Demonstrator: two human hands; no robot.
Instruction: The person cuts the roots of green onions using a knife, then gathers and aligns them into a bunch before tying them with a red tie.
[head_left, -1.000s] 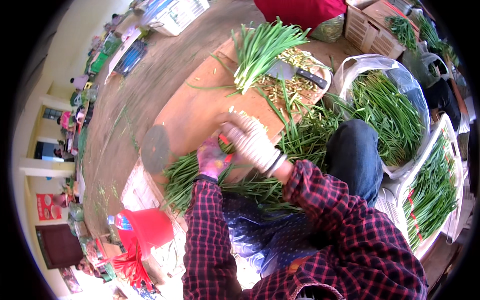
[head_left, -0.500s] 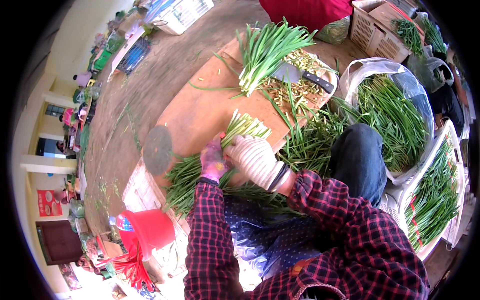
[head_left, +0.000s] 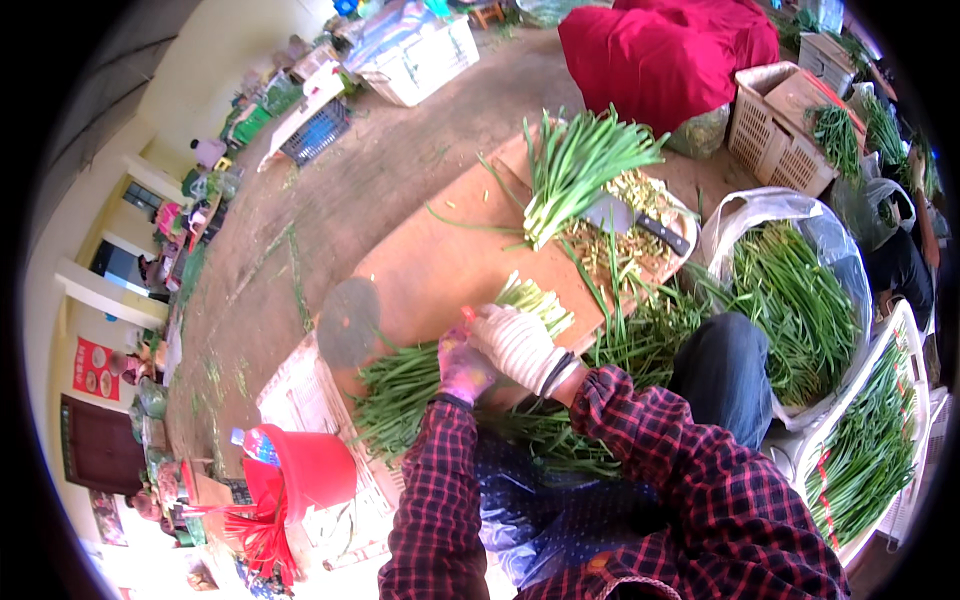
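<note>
Your left hand [head_left: 465, 368], in a pink and purple glove, was found closed around the middle of a bunch of chives [head_left: 537, 303]. Your right hand [head_left: 518, 348], in a white glove, was curled against the stems just to its right; what lay between those fingers was hidden, so its grip could not be confirmed. A red strip [head_left: 468, 314] showed at the far side of both hands.

The bunch was located at the near edge of the wooden tabletop [head_left: 440, 265]. Its long axis appeared to run from near left to far right: pale stem ends pointed far and right over the wood, while green leaves fanned out near and left.

In my judgement the bunch was light, fairly firm at the stems and soft at the leaves, perhaps slippery if damp, and easily bruised. The sound place to take hold was the stem section, just below the pale ends.

Farther right, a second bunch [head_left: 580, 175] lay beside a knife [head_left: 635, 220], with trimmings [head_left: 610, 255] around the blade.
</note>
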